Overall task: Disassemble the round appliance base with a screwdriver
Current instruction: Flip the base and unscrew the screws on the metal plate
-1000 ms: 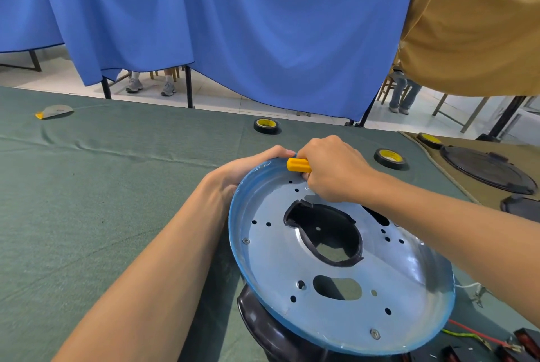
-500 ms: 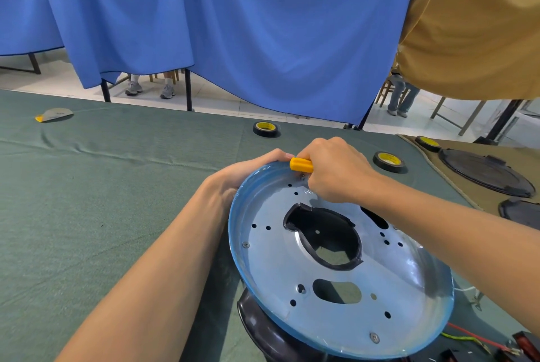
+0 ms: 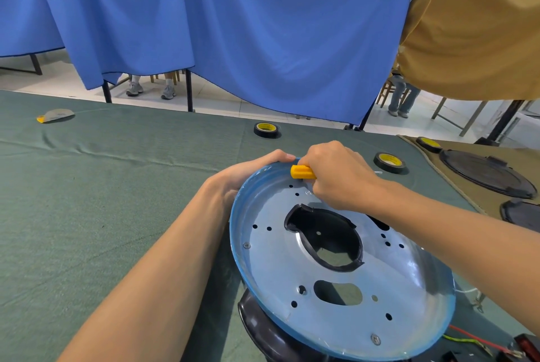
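The round appliance base [image 3: 271,265], a blue-rimmed metal dish, sat tilted near the front edge of the worktop [image 3: 102,201], with its hollow face turned up towards the camera. Its near side rested on a black housing [image 3: 263,329]. The left hand [image 3: 245,174] was wrapped round the far left rim, thumb over the edge. That hold probably served to brace the dish so that it would not turn or slide under the tool.

The right hand [image 3: 339,177] was closed in a fist on the yellow handle of the screwdriver [image 3: 302,172], low over the far part of the plate. The hand hid the shaft and tip, so which screw they met could not be told. The handle lay almost level, which suggested a fastener set near the rim wall.

Inside the dish nothing loose showed. It held a large black-edged opening [image 3: 324,240], a smaller oval cut-out [image 3: 337,293] and scattered holes. One screw [image 3: 247,245] sat at the left and another [image 3: 375,339] at the near rim, both apparently seated, so the work seemed far from done.

Red and green wires [image 3: 473,338] trailed from under the base to the right. Further off, rolls of black tape [image 3: 266,129] lay on the green cloth, with dark round covers [image 3: 485,173] on a tan cloth beside it.
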`<control>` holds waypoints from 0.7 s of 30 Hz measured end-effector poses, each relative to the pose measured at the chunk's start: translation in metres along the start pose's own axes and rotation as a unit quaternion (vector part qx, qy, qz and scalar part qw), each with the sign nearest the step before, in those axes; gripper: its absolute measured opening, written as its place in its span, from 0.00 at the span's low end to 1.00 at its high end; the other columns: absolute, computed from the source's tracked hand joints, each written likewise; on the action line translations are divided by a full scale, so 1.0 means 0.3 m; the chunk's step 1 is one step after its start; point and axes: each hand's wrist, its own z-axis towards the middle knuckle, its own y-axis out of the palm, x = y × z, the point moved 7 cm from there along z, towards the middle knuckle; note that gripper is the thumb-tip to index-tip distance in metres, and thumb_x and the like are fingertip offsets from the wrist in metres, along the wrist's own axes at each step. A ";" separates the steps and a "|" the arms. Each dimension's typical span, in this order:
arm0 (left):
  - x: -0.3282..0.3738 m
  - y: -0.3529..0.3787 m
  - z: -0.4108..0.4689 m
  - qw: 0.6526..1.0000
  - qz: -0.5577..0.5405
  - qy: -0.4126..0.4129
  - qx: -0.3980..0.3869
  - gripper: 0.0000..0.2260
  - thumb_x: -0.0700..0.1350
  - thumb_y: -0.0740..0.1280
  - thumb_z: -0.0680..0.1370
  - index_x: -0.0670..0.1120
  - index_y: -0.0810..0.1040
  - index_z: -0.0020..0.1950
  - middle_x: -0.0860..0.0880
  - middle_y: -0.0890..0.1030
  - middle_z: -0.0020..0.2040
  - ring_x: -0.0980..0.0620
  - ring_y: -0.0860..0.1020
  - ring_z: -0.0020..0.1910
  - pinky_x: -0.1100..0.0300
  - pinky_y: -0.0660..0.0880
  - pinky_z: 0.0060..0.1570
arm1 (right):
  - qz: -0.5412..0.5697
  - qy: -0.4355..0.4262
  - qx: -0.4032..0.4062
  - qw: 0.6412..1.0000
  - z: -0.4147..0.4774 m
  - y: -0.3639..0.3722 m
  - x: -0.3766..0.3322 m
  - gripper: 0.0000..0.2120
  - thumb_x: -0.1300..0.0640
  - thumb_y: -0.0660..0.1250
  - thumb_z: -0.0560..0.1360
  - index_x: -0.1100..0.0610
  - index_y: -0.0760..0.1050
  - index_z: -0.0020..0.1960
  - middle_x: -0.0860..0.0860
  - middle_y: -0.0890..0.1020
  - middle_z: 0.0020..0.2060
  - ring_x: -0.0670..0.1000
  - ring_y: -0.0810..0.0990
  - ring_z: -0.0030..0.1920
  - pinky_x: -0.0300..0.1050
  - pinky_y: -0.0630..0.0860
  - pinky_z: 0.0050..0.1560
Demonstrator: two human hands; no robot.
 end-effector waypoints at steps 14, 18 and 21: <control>0.011 0.009 0.003 1.000 -0.017 0.002 -0.024 0.22 0.53 0.57 0.82 0.52 0.83 0.34 0.51 0.79 0.31 0.57 0.77 0.29 0.66 0.75 0.32 | -0.214 -0.132 0.030 0.968 -0.040 0.014 -0.050 0.06 0.61 0.62 0.77 0.58 0.72 0.54 0.54 0.75 0.46 0.50 0.57 0.23 0.41 0.52 0.25; -0.005 0.000 0.008 1.000 -0.007 -0.007 -0.013 0.22 0.52 0.58 0.81 0.51 0.82 0.32 0.52 0.76 0.28 0.58 0.75 0.26 0.68 0.73 0.28 | -0.242 -0.171 0.083 0.952 -0.067 -0.044 -0.076 0.04 0.68 0.67 0.68 0.62 0.75 0.41 0.55 0.74 0.35 0.51 0.55 0.20 0.37 0.49 0.24; -0.014 -0.014 0.016 1.000 -0.011 -0.007 0.001 0.14 0.51 0.59 0.81 0.46 0.78 0.42 0.52 0.78 0.30 0.57 0.75 0.27 0.67 0.73 0.30 | -0.242 -0.138 0.054 0.959 -0.026 -0.063 -0.041 0.05 0.66 0.61 0.74 0.58 0.71 0.48 0.53 0.72 0.43 0.51 0.62 0.24 0.41 0.51 0.25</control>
